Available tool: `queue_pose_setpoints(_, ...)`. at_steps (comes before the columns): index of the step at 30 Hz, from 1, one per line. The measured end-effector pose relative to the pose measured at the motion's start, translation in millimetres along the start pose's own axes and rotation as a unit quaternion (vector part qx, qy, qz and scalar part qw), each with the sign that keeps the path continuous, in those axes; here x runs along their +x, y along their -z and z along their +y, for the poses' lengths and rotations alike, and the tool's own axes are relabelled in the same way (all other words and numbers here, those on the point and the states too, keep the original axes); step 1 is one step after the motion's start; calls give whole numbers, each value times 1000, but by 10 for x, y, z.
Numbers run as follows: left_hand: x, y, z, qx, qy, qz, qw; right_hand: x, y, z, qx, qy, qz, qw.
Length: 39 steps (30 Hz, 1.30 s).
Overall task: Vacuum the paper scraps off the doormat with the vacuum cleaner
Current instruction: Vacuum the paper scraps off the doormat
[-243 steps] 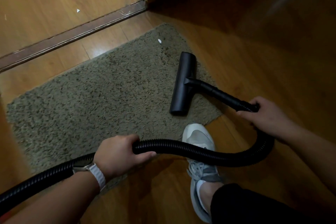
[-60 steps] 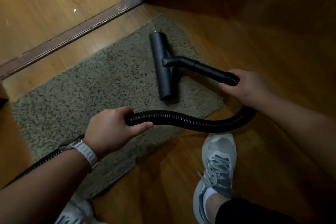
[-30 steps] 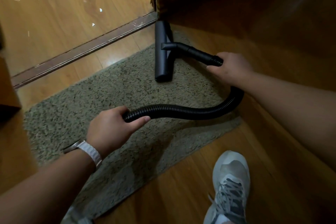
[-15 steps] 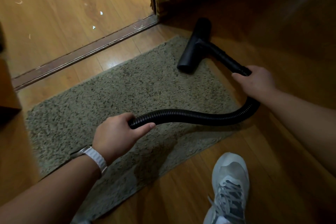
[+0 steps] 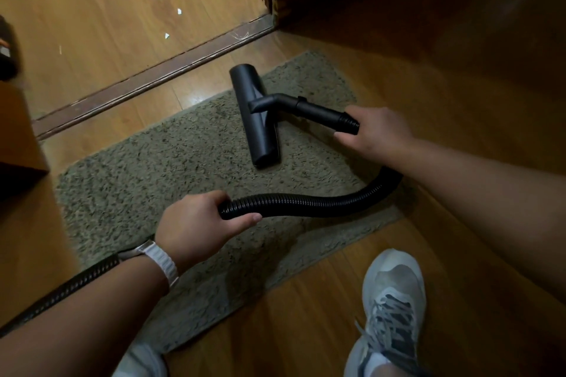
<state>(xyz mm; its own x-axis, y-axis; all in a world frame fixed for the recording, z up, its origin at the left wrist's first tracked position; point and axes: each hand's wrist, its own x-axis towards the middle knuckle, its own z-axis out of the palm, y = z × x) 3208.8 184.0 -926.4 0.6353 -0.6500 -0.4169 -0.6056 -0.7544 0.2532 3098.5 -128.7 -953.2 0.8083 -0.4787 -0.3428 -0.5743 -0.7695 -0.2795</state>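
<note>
Dim warm indoor light, brightest on the floor point(image 5: 107, 9) beyond the doormat point(image 5: 159, 168), small glare spot just past doormat's far edge, heavy shadow right of doormat, soft hose point(image 5: 306, 202) shadow on doormat, wide-angle edge bending, overall slightly soft

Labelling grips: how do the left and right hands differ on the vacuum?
Left hand grips the ribbed flexible hose; right hand grips the rigid tube behind the floor head. Left wrist wears a white-strapped watch; right wrist is bare. Both hands curl round black vacuum parts.
</note>
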Motion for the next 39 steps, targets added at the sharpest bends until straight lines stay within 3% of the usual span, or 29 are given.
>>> queue_pose_setpoints(9,-486,-202,20,80,-56,-15,995,-644,-190,-132,-49,122,-47,990)
queue_pose_setpoints(15,-899,-118,-146,152,-108,60,981,-1028,-282,-200,-16,103,-4,995)
queue_pose_setpoints(22,-959,73,-316,172,-167,118,964,-1000,-183,-452,46,73,-27,996)
queue_pose_setpoints(35,-697,-276,-889,196,-223,72,952,-745,-706,-590,-15,71,-99,992)
queue_pose_setpoints(39,-828,-303,-952,184,-180,30,966,-720,-671,-552,-43,54,-115,991)
